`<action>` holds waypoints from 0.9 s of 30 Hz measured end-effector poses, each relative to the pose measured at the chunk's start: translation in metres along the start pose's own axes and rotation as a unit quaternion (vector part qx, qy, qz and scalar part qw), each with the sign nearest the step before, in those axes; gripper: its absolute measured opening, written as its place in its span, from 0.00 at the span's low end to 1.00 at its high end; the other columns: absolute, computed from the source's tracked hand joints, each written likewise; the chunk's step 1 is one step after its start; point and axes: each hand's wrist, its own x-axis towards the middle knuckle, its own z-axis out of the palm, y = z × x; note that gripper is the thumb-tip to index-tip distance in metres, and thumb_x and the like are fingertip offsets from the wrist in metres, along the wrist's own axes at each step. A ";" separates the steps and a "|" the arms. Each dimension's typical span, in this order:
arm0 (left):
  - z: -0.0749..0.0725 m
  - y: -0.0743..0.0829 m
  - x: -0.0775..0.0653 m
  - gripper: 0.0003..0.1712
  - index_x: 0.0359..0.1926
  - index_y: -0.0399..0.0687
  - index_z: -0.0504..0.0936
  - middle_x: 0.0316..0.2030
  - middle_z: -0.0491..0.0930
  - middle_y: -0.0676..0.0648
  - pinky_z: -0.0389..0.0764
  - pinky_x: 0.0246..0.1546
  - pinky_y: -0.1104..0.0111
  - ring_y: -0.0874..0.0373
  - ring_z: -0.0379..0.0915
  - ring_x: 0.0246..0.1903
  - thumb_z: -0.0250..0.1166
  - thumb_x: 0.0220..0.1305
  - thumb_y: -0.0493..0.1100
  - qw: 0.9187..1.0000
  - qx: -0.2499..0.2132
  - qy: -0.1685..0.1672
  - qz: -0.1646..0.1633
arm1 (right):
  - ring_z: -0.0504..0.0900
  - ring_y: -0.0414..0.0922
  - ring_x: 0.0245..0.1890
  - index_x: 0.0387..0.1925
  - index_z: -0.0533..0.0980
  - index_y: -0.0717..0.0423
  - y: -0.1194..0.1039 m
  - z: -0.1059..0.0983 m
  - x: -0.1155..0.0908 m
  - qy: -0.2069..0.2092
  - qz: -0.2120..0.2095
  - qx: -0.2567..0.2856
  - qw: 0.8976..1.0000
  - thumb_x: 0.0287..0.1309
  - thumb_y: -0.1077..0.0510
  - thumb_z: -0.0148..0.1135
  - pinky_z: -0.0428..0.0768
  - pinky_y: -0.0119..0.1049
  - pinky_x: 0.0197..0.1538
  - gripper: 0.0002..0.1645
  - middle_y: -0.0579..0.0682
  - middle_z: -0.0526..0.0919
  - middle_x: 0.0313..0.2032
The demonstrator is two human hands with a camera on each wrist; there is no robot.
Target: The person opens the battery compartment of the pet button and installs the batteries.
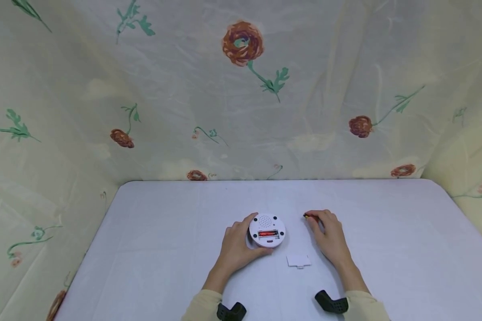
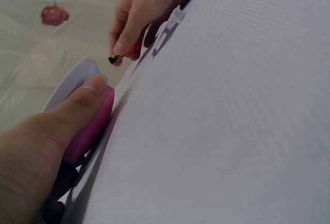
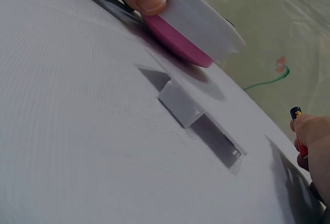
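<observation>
My left hand (image 1: 237, 245) grips a round white device (image 1: 276, 225) by its edge, thumb and fingers on opposite sides. The device lies with its back up, showing a speaker grille, dark round feet and an uncovered battery compartment. A red battery (image 1: 268, 233) sits inside that compartment. In the left wrist view, the device's lower part (image 2: 95, 126) is pink. To the right, my right hand (image 1: 330, 236) pinches another battery (image 3: 296, 114), red with a black and yellow end, just over the table. On the table between the hands lies a white battery cover (image 1: 298, 261) with a small tab.
A white cloth covers the table (image 1: 152, 232), which has rounded far corners. Pale curtains with printed flowers (image 1: 242, 43) hang behind it and at both sides. Black devices (image 1: 331, 304) sit at both wrists beside the cream sleeves (image 1: 202, 305).
</observation>
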 end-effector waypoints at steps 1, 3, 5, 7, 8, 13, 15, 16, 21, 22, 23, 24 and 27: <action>0.000 0.000 0.000 0.57 0.69 0.62 0.61 0.56 0.76 0.54 0.66 0.51 0.63 0.57 0.71 0.50 0.75 0.36 0.67 1.000 0.000 0.000 0.000 | 0.73 0.51 0.47 0.48 0.77 0.58 0.000 0.000 0.000 0.000 0.001 0.005 1.000 0.66 0.56 0.54 0.65 0.48 0.52 0.14 0.53 0.79 0.41; 0.001 -0.001 0.000 0.57 0.69 0.63 0.61 0.56 0.77 0.54 0.66 0.50 0.63 0.57 0.71 0.50 0.75 0.36 0.68 1.000 0.000 -0.001 0.001 | 0.73 0.48 0.48 0.48 0.77 0.57 0.000 -0.001 -0.001 0.000 0.002 0.016 1.000 0.67 0.55 0.53 0.67 0.46 0.52 0.14 0.51 0.79 0.41; 0.001 -0.002 0.000 0.58 0.69 0.63 0.60 0.55 0.77 0.53 0.66 0.50 0.63 0.57 0.71 0.50 0.74 0.36 0.68 1.000 0.002 -0.003 0.001 | 0.73 0.46 0.49 0.48 0.76 0.56 0.000 -0.001 -0.002 -0.003 0.006 0.024 1.000 0.67 0.54 0.53 0.67 0.41 0.52 0.14 0.49 0.78 0.42; 0.002 -0.002 -0.001 0.58 0.69 0.64 0.60 0.54 0.77 0.53 0.67 0.50 0.63 0.57 0.71 0.50 0.74 0.36 0.68 1.000 0.002 -0.005 0.000 | 0.73 0.43 0.49 0.48 0.76 0.54 0.000 0.000 -0.004 -0.004 0.008 0.028 1.000 0.67 0.53 0.52 0.67 0.37 0.53 0.14 0.47 0.78 0.42; 0.002 -0.002 -0.001 0.58 0.69 0.64 0.60 0.54 0.77 0.53 0.67 0.50 0.63 0.58 0.71 0.50 0.74 0.36 0.68 1.000 0.002 -0.007 -0.001 | 0.72 0.42 0.49 0.48 0.77 0.54 -0.001 0.000 -0.004 -0.004 0.008 0.031 0.999 0.67 0.53 0.53 0.67 0.35 0.53 0.14 0.46 0.78 0.42; 0.002 -0.003 -0.001 0.58 0.69 0.65 0.59 0.54 0.77 0.53 0.67 0.50 0.63 0.58 0.70 0.50 0.74 0.35 0.68 1.000 0.000 -0.009 -0.001 | 0.71 0.37 0.46 0.47 0.77 0.53 -0.005 0.001 -0.005 0.000 -0.004 0.041 0.999 0.66 0.54 0.54 0.66 0.29 0.51 0.12 0.44 0.78 0.41; 0.001 -0.003 -0.002 0.58 0.69 0.65 0.59 0.54 0.77 0.54 0.67 0.50 0.63 0.57 0.71 0.50 0.74 0.36 0.68 1.000 -0.002 -0.009 0.000 | 0.72 0.36 0.45 0.47 0.78 0.52 -0.007 0.000 -0.005 0.003 -0.013 0.051 0.999 0.65 0.55 0.55 0.66 0.28 0.51 0.12 0.43 0.78 0.41; 0.001 -0.003 -0.002 0.58 0.69 0.65 0.60 0.54 0.77 0.54 0.67 0.50 0.63 0.57 0.70 0.50 0.74 0.36 0.68 1.000 -0.003 -0.008 0.000 | 0.72 0.36 0.45 0.47 0.78 0.52 -0.008 0.000 -0.005 0.004 -0.018 0.057 0.998 0.65 0.56 0.55 0.66 0.27 0.51 0.11 0.43 0.78 0.41; 0.000 -0.002 -0.002 0.57 0.69 0.65 0.60 0.55 0.76 0.54 0.67 0.50 0.63 0.57 0.70 0.50 0.74 0.36 0.68 1.000 -0.005 -0.006 0.000 | 0.72 0.34 0.44 0.47 0.78 0.52 -0.016 0.000 -0.005 0.000 -0.047 0.075 0.996 0.63 0.58 0.57 0.66 0.25 0.51 0.11 0.42 0.78 0.40; 0.000 -0.002 -0.001 0.57 0.69 0.65 0.60 0.55 0.76 0.54 0.67 0.49 0.63 0.57 0.70 0.50 0.74 0.36 0.68 1.000 -0.004 -0.005 0.000 | 0.72 0.34 0.44 0.47 0.78 0.52 -0.017 0.000 -0.005 -0.002 -0.052 0.074 0.996 0.63 0.58 0.57 0.66 0.25 0.51 0.11 0.42 0.78 0.40; -0.001 -0.002 -0.001 0.57 0.69 0.65 0.60 0.55 0.76 0.54 0.67 0.49 0.63 0.57 0.70 0.50 0.74 0.36 0.68 1.000 -0.004 -0.005 0.000 | 0.72 0.34 0.44 0.47 0.78 0.51 -0.019 0.000 -0.005 -0.004 -0.056 0.074 0.996 0.63 0.58 0.57 0.66 0.25 0.51 0.11 0.42 0.78 0.40; -0.001 -0.002 -0.001 0.57 0.69 0.65 0.60 0.55 0.76 0.54 0.67 0.49 0.63 0.57 0.70 0.50 0.74 0.36 0.68 1.000 -0.003 -0.003 0.000 | 0.72 0.34 0.44 0.47 0.78 0.51 -0.020 0.000 -0.005 -0.005 -0.060 0.074 0.995 0.63 0.58 0.57 0.67 0.25 0.51 0.11 0.41 0.78 0.40; -0.001 -0.002 -0.001 0.57 0.69 0.64 0.60 0.54 0.77 0.53 0.67 0.48 0.64 0.57 0.71 0.50 0.74 0.36 0.68 1.000 -0.001 -0.001 0.002 | 0.72 0.34 0.44 0.47 0.78 0.50 -0.024 0.001 -0.005 -0.007 -0.073 0.073 0.995 0.63 0.59 0.57 0.67 0.26 0.51 0.12 0.42 0.78 0.40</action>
